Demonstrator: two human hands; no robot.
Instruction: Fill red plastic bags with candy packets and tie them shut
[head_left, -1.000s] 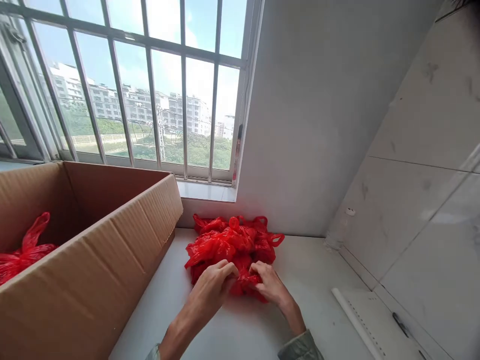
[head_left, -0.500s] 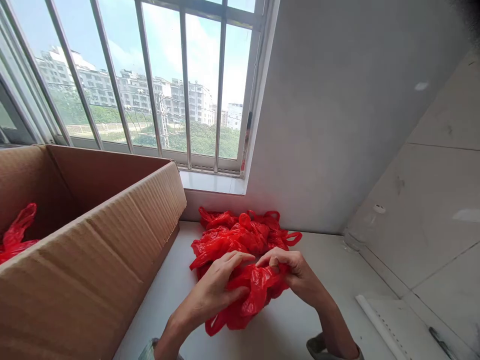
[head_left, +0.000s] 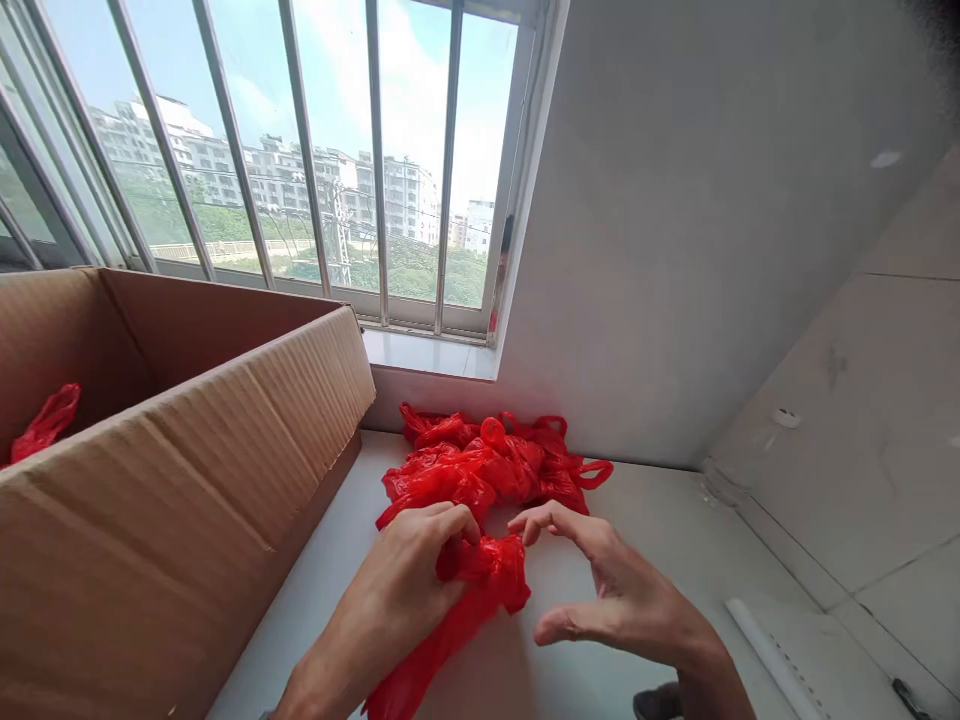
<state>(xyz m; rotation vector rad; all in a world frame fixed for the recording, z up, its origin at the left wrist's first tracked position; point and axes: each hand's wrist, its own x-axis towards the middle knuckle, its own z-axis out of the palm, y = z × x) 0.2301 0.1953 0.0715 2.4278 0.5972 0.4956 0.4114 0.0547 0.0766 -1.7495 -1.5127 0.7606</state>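
My left hand (head_left: 405,580) grips a red plastic bag (head_left: 491,575), its fingers wrapped round the gathered part. The bag's loose length hangs down below the hand to the bottom edge of the view. My right hand (head_left: 607,580) is just right of the bag, thumb and fingers spread apart with nothing between them. Behind both hands, a heap of crumpled red plastic bags (head_left: 480,465) lies on the white tabletop (head_left: 570,670) against the wall.
A large open cardboard box (head_left: 202,440) stands at the left, with another red bag (head_left: 46,425) inside. A clear bottle with a white cap (head_left: 786,418) is at the back right corner. A white tube-like roll (head_left: 769,655) lies at the right. A barred window (head_left: 300,150) is behind.
My right hand has let go of the red bag and opened to its right. My left hand has closed round the bag, which is now more bunched and stretched downward.
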